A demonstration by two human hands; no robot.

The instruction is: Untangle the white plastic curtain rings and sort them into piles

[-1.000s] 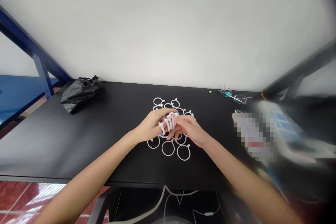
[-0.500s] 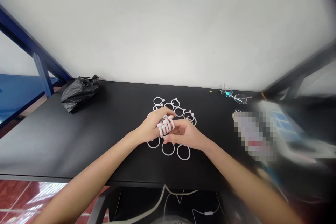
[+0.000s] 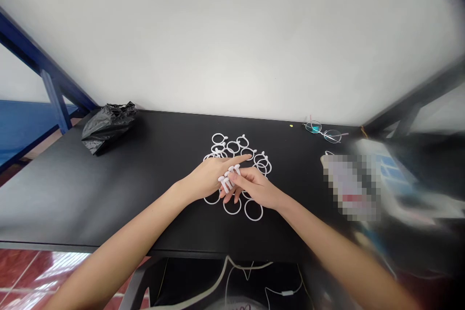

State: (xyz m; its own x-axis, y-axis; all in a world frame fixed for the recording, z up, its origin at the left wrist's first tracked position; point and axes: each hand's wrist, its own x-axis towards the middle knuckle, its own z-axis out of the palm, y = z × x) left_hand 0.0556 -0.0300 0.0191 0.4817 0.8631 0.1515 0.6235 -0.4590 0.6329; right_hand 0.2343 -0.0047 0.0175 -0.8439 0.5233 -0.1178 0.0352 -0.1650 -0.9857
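Can pass over the black table (image 3: 160, 155) between the crumpled black bag (image 3: 109, 128) and the white rings (image 3: 253, 220). Can also slip along the strip behind the rings, before the wall (image 3: 236, 43), and through the gap from the rings to the glasses (image 3: 333, 136). Blocked at the middle by left hand (image 3: 207, 177) and right hand (image 3: 260, 188), overlapping in view. Hemmed in at front by 2 forearms (image 3: 134, 237), with a wedge of room between. Obstructed at right by a pixelated object (image 3: 350, 186) and a blurred white object (image 3: 388, 174).
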